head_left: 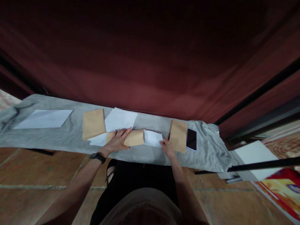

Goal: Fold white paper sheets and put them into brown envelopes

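Dark red backdrop [145,84] rises behind a long worktop draped in grey cloth [206,150]. On it, the left hand [119,140] lies open, fingers spread, over a flat brown paper envelope [136,137]; the right hand [167,147] has its grip pinched on the right edge of a rectangular white paper [152,138] at the envelope's end. Passing paper through that opening seems the step — inward or outward, I cannot tell — and calls for level paper, envelope steady.

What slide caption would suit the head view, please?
Left hand resting on a brown envelope, right hand holding white paper at its end.
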The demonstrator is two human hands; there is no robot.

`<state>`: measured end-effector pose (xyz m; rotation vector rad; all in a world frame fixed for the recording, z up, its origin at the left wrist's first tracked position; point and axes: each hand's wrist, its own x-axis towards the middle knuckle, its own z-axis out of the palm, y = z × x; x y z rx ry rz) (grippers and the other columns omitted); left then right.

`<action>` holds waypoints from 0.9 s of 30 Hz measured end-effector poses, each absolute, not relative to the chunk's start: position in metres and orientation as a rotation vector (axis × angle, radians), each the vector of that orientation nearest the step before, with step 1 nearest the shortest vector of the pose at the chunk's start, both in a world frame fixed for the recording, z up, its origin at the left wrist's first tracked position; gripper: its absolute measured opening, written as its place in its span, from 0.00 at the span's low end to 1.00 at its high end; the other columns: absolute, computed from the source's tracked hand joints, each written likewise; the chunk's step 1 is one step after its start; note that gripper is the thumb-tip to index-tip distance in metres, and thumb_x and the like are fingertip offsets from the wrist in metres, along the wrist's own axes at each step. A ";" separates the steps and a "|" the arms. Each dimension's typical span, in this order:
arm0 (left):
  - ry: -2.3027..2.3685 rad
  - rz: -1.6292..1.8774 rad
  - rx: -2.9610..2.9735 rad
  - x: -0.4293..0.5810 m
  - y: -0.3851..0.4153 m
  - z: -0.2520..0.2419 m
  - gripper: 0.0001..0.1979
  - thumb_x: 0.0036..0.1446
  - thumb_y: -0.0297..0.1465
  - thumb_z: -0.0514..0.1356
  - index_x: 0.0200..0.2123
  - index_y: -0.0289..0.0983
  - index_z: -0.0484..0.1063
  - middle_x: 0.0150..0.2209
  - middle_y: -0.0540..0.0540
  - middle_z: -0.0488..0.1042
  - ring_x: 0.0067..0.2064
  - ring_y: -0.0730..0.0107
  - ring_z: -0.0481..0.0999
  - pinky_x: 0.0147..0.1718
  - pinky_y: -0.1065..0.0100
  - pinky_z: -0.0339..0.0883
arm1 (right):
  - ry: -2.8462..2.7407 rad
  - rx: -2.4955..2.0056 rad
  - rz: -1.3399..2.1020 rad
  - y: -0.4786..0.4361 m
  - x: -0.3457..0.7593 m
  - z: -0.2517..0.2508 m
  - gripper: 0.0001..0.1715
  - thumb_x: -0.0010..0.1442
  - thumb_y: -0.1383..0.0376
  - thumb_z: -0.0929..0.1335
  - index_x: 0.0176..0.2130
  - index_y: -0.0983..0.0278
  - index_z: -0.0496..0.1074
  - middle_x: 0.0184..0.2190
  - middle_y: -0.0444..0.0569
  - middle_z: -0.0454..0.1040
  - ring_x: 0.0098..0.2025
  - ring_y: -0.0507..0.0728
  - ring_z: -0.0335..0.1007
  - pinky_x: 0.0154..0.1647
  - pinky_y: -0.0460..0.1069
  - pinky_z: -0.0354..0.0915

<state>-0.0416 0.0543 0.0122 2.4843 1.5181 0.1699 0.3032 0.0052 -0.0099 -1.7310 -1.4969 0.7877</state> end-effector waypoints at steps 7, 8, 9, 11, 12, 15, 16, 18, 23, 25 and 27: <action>1.447 0.149 2.525 -0.030 0.053 0.019 0.60 0.47 0.44 0.68 0.75 0.42 0.36 0.69 0.33 0.58 0.71 0.42 0.53 0.69 0.40 0.37 | -1.416 -1.751 0.874 0.013 0.294 -0.007 0.15 0.55 0.68 0.69 0.20 0.59 0.66 0.16 0.38 0.65 0.24 0.52 0.65 0.30 0.45 0.62; 1.432 0.152 2.528 -0.027 0.053 0.020 0.60 0.47 0.44 0.68 0.75 0.42 0.36 0.69 0.33 0.58 0.71 0.41 0.53 0.69 0.39 0.37 | -1.396 -1.748 0.881 0.013 0.290 -0.008 0.16 0.55 0.68 0.69 0.19 0.59 0.65 0.16 0.38 0.64 0.24 0.53 0.65 0.31 0.45 0.62; 1.416 0.156 2.532 -0.024 0.053 0.020 0.61 0.47 0.44 0.69 0.75 0.42 0.35 0.69 0.33 0.58 0.72 0.40 0.52 0.68 0.38 0.37 | -1.376 -1.741 0.887 0.013 0.286 -0.008 0.17 0.56 0.67 0.69 0.18 0.59 0.65 0.16 0.38 0.64 0.24 0.53 0.65 0.32 0.45 0.63; 1.381 0.166 2.549 -0.018 0.052 0.021 0.61 0.46 0.44 0.69 0.75 0.42 0.35 0.69 0.32 0.57 0.72 0.40 0.51 0.68 0.38 0.37 | -1.335 -1.718 0.897 0.012 0.277 -0.009 0.19 0.59 0.65 0.68 0.18 0.59 0.65 0.16 0.38 0.65 0.25 0.53 0.66 0.33 0.46 0.64; 1.364 0.176 2.561 -0.015 0.052 0.021 0.62 0.46 0.44 0.69 0.75 0.41 0.35 0.69 0.32 0.57 0.72 0.39 0.51 0.68 0.38 0.37 | -1.316 -1.703 0.904 0.012 0.272 -0.009 0.19 0.59 0.63 0.68 0.18 0.59 0.66 0.17 0.39 0.66 0.26 0.53 0.67 0.34 0.46 0.64; 1.318 0.213 2.589 -0.005 0.051 0.023 0.62 0.46 0.43 0.70 0.75 0.42 0.35 0.69 0.33 0.57 0.72 0.40 0.52 0.69 0.39 0.37 | -1.258 -1.660 0.935 0.014 0.261 -0.009 0.19 0.59 0.62 0.68 0.18 0.58 0.67 0.19 0.39 0.68 0.29 0.53 0.68 0.35 0.45 0.65; 1.310 0.222 2.593 -0.001 0.051 0.024 0.62 0.46 0.43 0.70 0.75 0.42 0.35 0.68 0.33 0.58 0.72 0.41 0.52 0.69 0.39 0.37 | -1.237 -1.650 0.949 0.014 0.258 -0.010 0.19 0.58 0.62 0.69 0.18 0.58 0.67 0.19 0.39 0.69 0.29 0.53 0.68 0.35 0.45 0.65; 1.296 0.221 2.596 0.005 0.051 0.027 0.62 0.46 0.42 0.70 0.75 0.43 0.34 0.68 0.33 0.58 0.71 0.41 0.53 0.69 0.39 0.37 | -1.199 -1.633 0.986 0.016 0.253 -0.011 0.19 0.57 0.62 0.69 0.17 0.58 0.68 0.18 0.39 0.68 0.28 0.52 0.67 0.34 0.45 0.64; 1.251 0.224 2.625 0.021 0.052 0.033 0.61 0.46 0.41 0.69 0.74 0.43 0.34 0.67 0.34 0.59 0.71 0.44 0.53 0.69 0.40 0.38 | -1.097 -1.591 1.073 0.020 0.246 -0.017 0.17 0.55 0.68 0.69 0.16 0.59 0.68 0.16 0.38 0.67 0.25 0.52 0.65 0.32 0.46 0.62; 1.243 0.248 2.638 0.024 0.054 0.033 0.61 0.46 0.40 0.69 0.74 0.43 0.34 0.67 0.34 0.59 0.71 0.44 0.53 0.69 0.41 0.38 | -1.051 -1.563 1.084 0.019 0.246 -0.019 0.15 0.54 0.69 0.68 0.18 0.60 0.69 0.17 0.38 0.68 0.25 0.52 0.66 0.32 0.46 0.62; 1.244 0.251 2.643 0.025 0.055 0.032 0.61 0.46 0.41 0.69 0.74 0.43 0.34 0.66 0.34 0.59 0.70 0.44 0.54 0.68 0.40 0.39 | -1.003 -1.523 1.083 0.017 0.247 -0.021 0.11 0.54 0.68 0.68 0.21 0.60 0.72 0.18 0.37 0.69 0.25 0.52 0.67 0.33 0.46 0.63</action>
